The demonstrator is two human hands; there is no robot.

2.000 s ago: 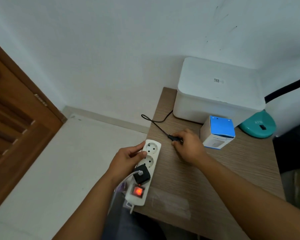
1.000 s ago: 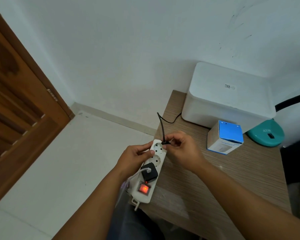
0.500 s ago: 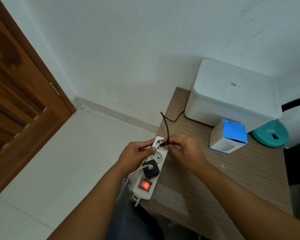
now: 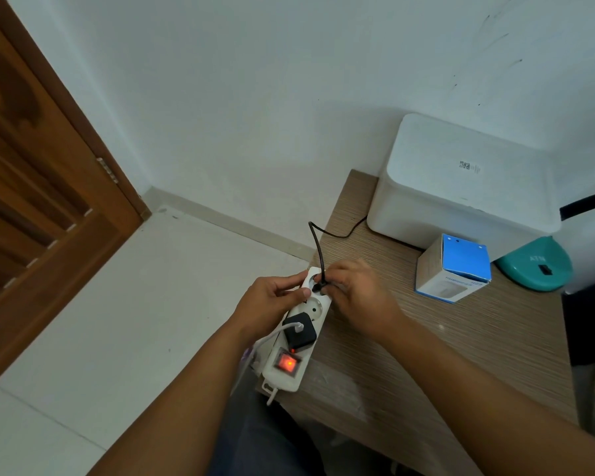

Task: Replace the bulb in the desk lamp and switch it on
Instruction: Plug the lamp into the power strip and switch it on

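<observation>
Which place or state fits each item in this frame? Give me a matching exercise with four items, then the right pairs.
Items:
1. power strip switch
2. black plug
3. blue-topped box
4. teal lamp base

Places or states:
A. stands on the table in front of the white bin
B. glowing red
C. at the table's far right, beside the white bin
D. held by the right hand at the strip's end socket

Pairs: 1-B, 2-D, 3-A, 4-C
</observation>
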